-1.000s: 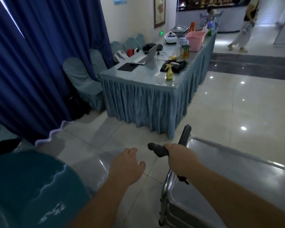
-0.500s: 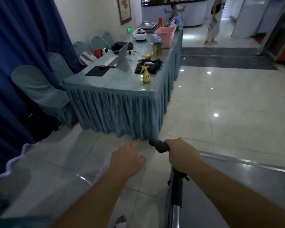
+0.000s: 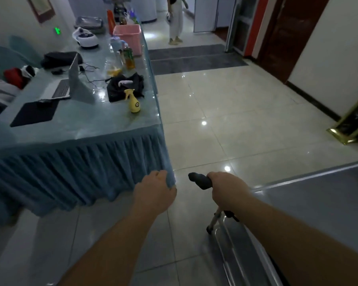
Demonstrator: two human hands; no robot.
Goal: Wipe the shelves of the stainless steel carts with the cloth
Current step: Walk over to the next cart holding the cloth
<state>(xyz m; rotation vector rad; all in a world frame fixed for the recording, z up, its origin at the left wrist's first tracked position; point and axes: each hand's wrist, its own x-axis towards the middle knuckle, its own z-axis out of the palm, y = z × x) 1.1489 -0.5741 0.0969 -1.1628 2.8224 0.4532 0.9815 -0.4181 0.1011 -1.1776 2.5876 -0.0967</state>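
Skirted table point(image 3: 75, 129) at left, yellow spray bottle point(image 3: 134, 103) and dark cloth point(image 3: 125, 89) on top, near its right edge. Left hand point(image 3: 154, 195) free, fingers loosely curled, holding nothing. Right hand point(image 3: 228, 188) wrapped round black cart handle point(image 3: 199, 180). Stainless cart shelf point(image 3: 318, 203) at right, bare, unwiped. Step, judged: positioning cart; wiping not begun. Next calls for fetching cloth from table with free hand.

Blue pleated table skirt point(image 3: 75, 168), yellow spray bottle point(image 3: 134, 102), pink bin point(image 3: 128, 39).
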